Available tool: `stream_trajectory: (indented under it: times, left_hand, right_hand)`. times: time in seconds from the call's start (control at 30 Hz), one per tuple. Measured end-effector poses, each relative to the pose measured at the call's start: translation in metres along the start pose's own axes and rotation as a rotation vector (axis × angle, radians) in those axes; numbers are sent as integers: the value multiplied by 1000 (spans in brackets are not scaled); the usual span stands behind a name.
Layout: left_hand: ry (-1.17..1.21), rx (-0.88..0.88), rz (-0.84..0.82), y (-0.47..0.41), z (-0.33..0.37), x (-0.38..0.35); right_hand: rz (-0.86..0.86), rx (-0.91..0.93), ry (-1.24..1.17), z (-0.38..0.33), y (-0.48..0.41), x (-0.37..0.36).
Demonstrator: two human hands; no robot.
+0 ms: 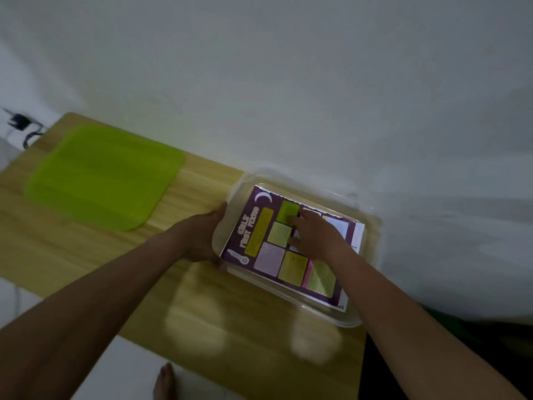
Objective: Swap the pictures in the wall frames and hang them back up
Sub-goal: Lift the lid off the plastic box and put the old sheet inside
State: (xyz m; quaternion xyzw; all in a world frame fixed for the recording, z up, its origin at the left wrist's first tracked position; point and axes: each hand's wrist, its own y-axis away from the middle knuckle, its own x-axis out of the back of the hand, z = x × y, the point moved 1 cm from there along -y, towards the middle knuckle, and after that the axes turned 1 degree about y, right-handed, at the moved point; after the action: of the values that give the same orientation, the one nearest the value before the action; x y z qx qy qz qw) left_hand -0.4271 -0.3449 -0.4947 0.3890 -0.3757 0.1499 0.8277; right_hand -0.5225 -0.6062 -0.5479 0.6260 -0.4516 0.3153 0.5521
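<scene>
Wooden table [86,255] along a white wall [288,82], viewed from above. Nearest, off the table's near edge: one bare foot [165,382] on pale floor [121,368], only partly in view, the rest cut off by the lower border. Two bare forearms crossing the near edge. Two hands at the table's right end: left hand [202,235] spanning and gripping the left rim of one clear frame [331,316], digits curled over its edge; right hand [315,235] flat, fingers spread, pressing on one picture [268,255] and covering part of its middle. Picture purple, with a crescent moon and several green, yellow and pink panels, lying face up inside the frame; lettering too blurred to read. Frame at the right end, far rim close to the wall. One lime-green mat [103,177] flat toward the far left corner, well apart from the frame. One black plug [18,121] with cable past the left end, blurred. Dark shape beyond the right end, not identifiable.
</scene>
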Motion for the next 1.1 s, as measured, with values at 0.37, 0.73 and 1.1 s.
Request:
stream_trajectory:
  times: [0.37, 0.73, 1.1]
  left_hand:
    - [150, 149, 164, 13, -21, 6]
    - [151, 261, 552, 67, -233, 89]
    - [164, 531, 406, 72, -449, 170]
  right_hand:
    - [149, -111, -151, -53, 8, 41]
    - [257, -146, -313, -254, -86, 90]
    - [48, -640, -702, -364, -194, 30]
